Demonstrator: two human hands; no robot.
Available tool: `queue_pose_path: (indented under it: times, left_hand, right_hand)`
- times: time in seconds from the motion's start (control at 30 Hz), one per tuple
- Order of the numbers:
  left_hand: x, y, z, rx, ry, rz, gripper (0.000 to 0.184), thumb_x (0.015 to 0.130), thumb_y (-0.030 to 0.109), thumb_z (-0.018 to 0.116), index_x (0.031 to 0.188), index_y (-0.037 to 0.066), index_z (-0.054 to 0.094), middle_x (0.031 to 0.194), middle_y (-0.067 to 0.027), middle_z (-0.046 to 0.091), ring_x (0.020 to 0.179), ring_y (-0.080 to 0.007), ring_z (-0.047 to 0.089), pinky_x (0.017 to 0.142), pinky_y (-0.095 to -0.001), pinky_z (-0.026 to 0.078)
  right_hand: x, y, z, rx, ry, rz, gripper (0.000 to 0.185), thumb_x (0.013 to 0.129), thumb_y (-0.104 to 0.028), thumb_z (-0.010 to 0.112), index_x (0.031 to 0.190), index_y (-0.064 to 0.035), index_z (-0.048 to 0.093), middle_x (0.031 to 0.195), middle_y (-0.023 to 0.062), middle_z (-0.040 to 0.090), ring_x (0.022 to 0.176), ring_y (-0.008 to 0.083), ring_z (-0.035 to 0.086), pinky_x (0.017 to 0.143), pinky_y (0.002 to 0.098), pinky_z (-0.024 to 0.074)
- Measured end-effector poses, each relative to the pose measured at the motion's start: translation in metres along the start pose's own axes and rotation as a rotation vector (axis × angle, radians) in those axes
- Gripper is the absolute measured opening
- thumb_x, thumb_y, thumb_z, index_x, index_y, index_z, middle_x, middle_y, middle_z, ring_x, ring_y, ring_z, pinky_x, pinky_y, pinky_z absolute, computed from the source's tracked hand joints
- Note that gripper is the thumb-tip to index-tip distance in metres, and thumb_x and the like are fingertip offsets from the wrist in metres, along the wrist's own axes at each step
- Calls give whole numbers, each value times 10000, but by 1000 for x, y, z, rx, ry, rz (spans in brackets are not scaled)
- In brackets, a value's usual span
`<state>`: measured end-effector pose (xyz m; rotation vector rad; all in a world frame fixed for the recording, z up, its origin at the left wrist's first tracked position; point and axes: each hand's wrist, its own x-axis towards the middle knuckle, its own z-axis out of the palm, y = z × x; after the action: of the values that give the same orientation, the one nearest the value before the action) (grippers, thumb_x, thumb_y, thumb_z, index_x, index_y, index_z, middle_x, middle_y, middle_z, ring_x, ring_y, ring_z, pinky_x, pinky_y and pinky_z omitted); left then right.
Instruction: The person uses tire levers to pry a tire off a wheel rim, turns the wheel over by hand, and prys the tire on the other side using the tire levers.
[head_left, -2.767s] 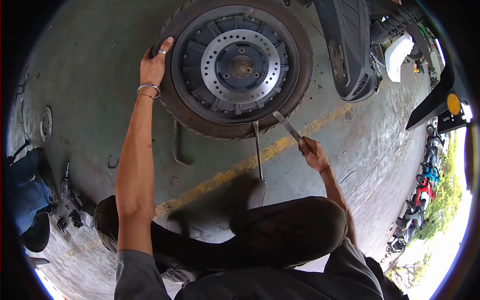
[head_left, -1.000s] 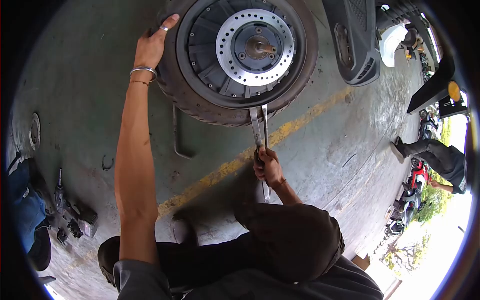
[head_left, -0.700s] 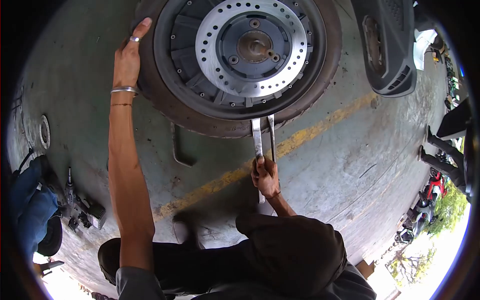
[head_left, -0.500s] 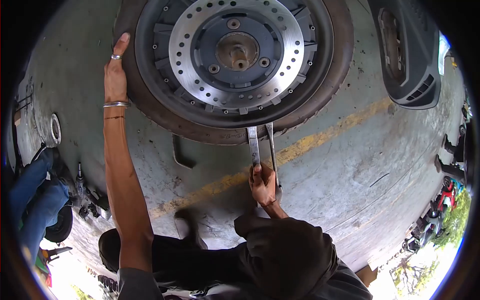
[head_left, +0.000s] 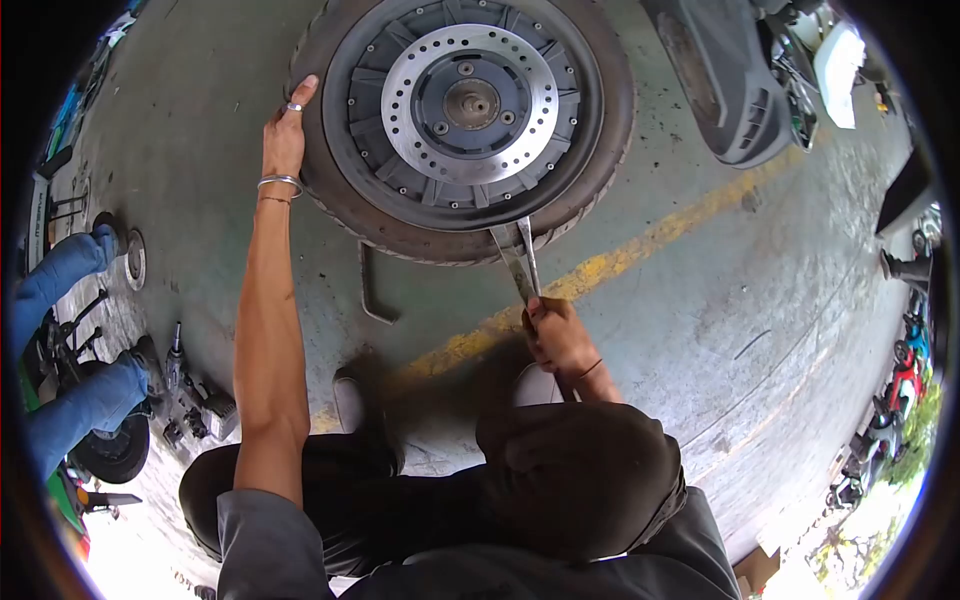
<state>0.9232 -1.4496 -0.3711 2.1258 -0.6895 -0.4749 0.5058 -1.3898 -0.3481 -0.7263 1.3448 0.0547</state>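
A wheel lies flat on the floor, its tyre [head_left: 345,205] around a dark rim with a drilled brake disc [head_left: 401,100] and a central hub [head_left: 470,104]. My left hand [head_left: 287,140] grips the tyre's left edge, thumb on top; its other fingers are mostly hidden. At the near edge, two metal tyre levers [head_left: 511,256] reach in between tyre and rim. My right hand [head_left: 560,335] is closed around both levers, a little below the tyre. Their tips are hidden under the rim edge.
An L-shaped rod [head_left: 367,285] lies just below the tyre. A dark grey vehicle panel [head_left: 735,110] is at upper right. At left are another person's jeans [head_left: 95,400], a metal ring [head_left: 135,260] and loose parts [head_left: 205,405]. A yellow line [head_left: 620,260] crosses the floor.
My right hand has closed around both levers, which now lean together and slant to the right. The view has shifted, so the wheel looks smaller. More of the other person's legs shows.
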Motion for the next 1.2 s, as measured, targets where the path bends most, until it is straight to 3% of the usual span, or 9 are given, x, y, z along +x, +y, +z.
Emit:
queue_pose_path:
  times: [0.1, 0.2, 0.33, 0.5, 0.53, 0.6, 0.8, 0.93, 1.2]
  left_hand:
    - [-3, -6, 1, -90, -20, 56, 901, 789, 667, 603, 1200, -134, 565, 1239, -320, 564, 1201, -399, 520, 1043, -362, 352]
    - [-3, -2, 1, -201, -128, 46, 950, 774, 650, 635, 1290, -135, 495, 1380, -276, 479, 1293, -378, 445, 1089, -355, 304]
    - [-2, 3, 3, -192, -79, 139, 999, 777, 680, 611, 1341, -128, 443, 1434, -276, 417, 1346, -379, 384, 1115, -363, 272]
    - [-12, 22, 7, -177, -33, 63, 1012, 784, 712, 584, 1333, -128, 449, 1432, -280, 416, 1343, -389, 388, 1108, -366, 289]
    - [-12, 20, 10, -175, -8, 78, 1004, 791, 712, 576, 1330, -127, 454, 1432, -281, 415, 1342, -391, 387, 1106, -366, 294]
    - [-13, 19, 10, -105, 47, 14, 982, 806, 706, 567, 1321, -124, 464, 1427, -276, 424, 1335, -395, 396, 1097, -371, 308]
    - [-19, 24, 14, -30, 146, 155, 924, 841, 664, 565, 1313, -124, 472, 1419, -265, 442, 1308, -399, 422, 1087, -373, 315]
    - [-8, 9, 14, -38, 107, 75, 853, 864, 598, 592, 1312, -119, 480, 1417, -247, 454, 1299, -380, 428, 1095, -365, 299]
    - [-16, 20, 15, -98, 117, 15, 964, 785, 661, 636, 1305, -136, 481, 1402, -273, 455, 1301, -378, 434, 1098, -366, 303]
  right_hand:
    - [-14, -19, -9, 34, -93, 151, 362, 1024, -371, 406, 799, -98, 480, 548, -17, 354, 387, 81, 314, 330, 256, 236]
    - [-27, -34, -20, -237, -4, 65, 361, 1020, -396, 411, 846, -95, 513, 553, -21, 380, 405, 78, 340, 341, 259, 258]
    - [-53, -22, -52, -471, 299, -293, 380, 1000, -359, 437, 877, -30, 583, 629, 50, 528, 545, 135, 484, 538, 330, 402]
    - [-20, -33, -114, -619, 502, -441, 433, 993, -393, 456, 849, -3, 577, 665, 127, 552, 612, 251, 508, 626, 374, 436]
    - [-11, -36, -120, -646, 457, -472, 454, 994, -391, 451, 826, 12, 572, 688, 176, 563, 642, 321, 518, 663, 410, 441]
    - [4, -41, -125, -736, 435, -518, 440, 994, -370, 452, 811, 12, 570, 692, 194, 571, 646, 330, 531, 660, 426, 437]
    - [59, -45, -154, -823, 273, -685, 336, 979, -234, 483, 762, 15, 542, 632, 206, 544, 557, 344, 512, 569, 451, 405]
    - [77, -47, -169, -756, 154, -785, 292, 966, -161, 490, 735, 16, 519, 580, 190, 509, 499, 337, 480, 518, 443, 386]
    - [31, -86, -135, -1003, 290, -430, 343, 963, -219, 461, 760, 47, 538, 623, 229, 550, 538, 393, 504, 552, 444, 418]
